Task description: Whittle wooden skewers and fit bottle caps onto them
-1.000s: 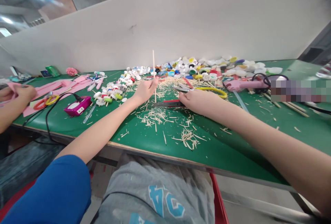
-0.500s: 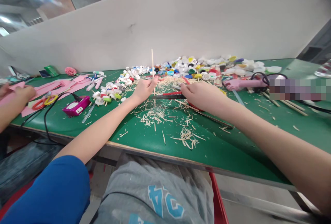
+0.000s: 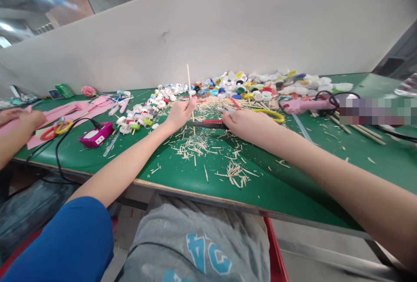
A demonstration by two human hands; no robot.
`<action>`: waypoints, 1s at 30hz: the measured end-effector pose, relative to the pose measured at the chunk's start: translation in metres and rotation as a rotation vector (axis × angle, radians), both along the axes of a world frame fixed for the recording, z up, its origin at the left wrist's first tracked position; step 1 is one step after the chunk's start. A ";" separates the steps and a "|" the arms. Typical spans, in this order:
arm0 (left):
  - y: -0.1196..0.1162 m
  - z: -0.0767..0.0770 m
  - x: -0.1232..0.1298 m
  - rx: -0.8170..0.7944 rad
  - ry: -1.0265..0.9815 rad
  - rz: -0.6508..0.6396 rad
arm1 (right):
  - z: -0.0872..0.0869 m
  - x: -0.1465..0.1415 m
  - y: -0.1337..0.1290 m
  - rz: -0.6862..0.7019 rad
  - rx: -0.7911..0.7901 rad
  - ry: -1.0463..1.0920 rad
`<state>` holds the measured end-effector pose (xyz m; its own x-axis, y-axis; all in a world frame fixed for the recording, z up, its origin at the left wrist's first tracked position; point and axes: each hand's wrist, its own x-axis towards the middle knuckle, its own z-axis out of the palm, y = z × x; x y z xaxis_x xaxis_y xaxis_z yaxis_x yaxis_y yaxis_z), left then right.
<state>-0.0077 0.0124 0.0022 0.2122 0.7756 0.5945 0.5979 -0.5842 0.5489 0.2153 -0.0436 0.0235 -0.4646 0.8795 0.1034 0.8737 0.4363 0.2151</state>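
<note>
My left hand (image 3: pixel 181 112) is closed around a thin wooden stick (image 3: pixel 189 80), which stands nearly upright with its top leaning slightly left. The lower end of the stick shows below the fingers, just over the table. In my right hand (image 3: pixel 240 121) is a red and black utility knife (image 3: pixel 210 124), pointing left. Its tip meets or overlaps the stick below my left hand; whether it cuts in, I cannot tell. Pale wood shavings (image 3: pixel 192 148) lie beneath both hands, with a thicker heap (image 3: pixel 237 174) nearer the table edge.
Many coloured bottle caps (image 3: pixel 241 86) are piled along the white partition (image 3: pixel 208 34). Left are white wheel-like pieces (image 3: pixel 133 119), a magenta box with a cable (image 3: pixel 97 135), scissors (image 3: pixel 56 129) and another person's hands (image 3: pixel 29 119) on pink material. A pink glue gun (image 3: pixel 295 106) and sticks (image 3: pixel 366 133) lie right.
My right hand and the utility knife have shifted slightly left. The stick's top has tipped a little left, and a yellow loop handle behind my right hand shows more.
</note>
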 end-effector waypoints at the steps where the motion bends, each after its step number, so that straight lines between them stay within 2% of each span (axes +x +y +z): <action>1: 0.000 0.000 0.000 0.001 0.001 0.002 | 0.000 0.000 0.000 0.005 0.005 -0.004; 8: 0.004 -0.003 -0.001 0.009 -0.001 -0.013 | 0.003 -0.002 -0.001 0.010 0.023 -0.106; 15: 0.003 -0.004 -0.001 -0.015 -0.019 -0.026 | 0.014 -0.002 -0.006 0.084 0.018 -0.247; 21: 0.003 -0.003 0.000 -0.009 -0.021 -0.039 | 0.007 0.002 0.006 0.139 0.059 -0.270; 25: 0.003 -0.002 0.000 0.000 -0.015 -0.032 | 0.000 0.007 0.013 0.154 0.089 -0.208; 30: 0.000 -0.001 0.001 -0.008 -0.004 -0.014 | 0.002 0.006 0.009 0.183 0.084 -0.206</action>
<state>-0.0070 0.0127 0.0008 0.2208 0.7775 0.5888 0.5879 -0.5878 0.5558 0.2210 -0.0344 0.0254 -0.6338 0.7713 0.0594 0.7162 0.5561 0.4216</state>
